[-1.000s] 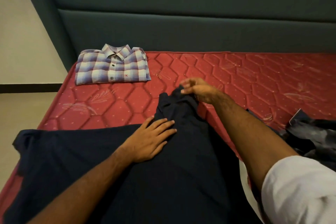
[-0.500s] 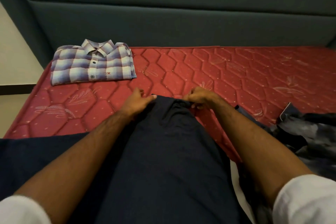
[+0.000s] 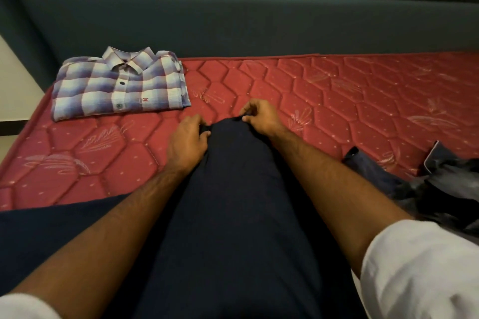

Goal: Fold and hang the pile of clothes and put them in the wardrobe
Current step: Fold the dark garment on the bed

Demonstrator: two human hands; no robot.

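Note:
A dark navy garment [image 3: 228,215] lies spread along the red mattress [image 3: 337,101], running from the near edge toward the middle. Its far end is narrow. My left hand [image 3: 188,141] pinches the left corner of that far end. My right hand [image 3: 260,116] pinches the right corner, fingers curled on the cloth. A folded purple and white checked shirt [image 3: 119,85] lies flat at the far left of the mattress, collar toward the headboard.
A crumpled dark grey garment [image 3: 438,186] is heaped at the right edge. A dark teal padded headboard [image 3: 233,13] runs along the back. The pale floor [image 3: 15,90] shows beyond the left side of the bed.
My left hand has left the middle of the navy garment and moved up to grip its far end beside my right hand. The view has shifted closer and to the right.

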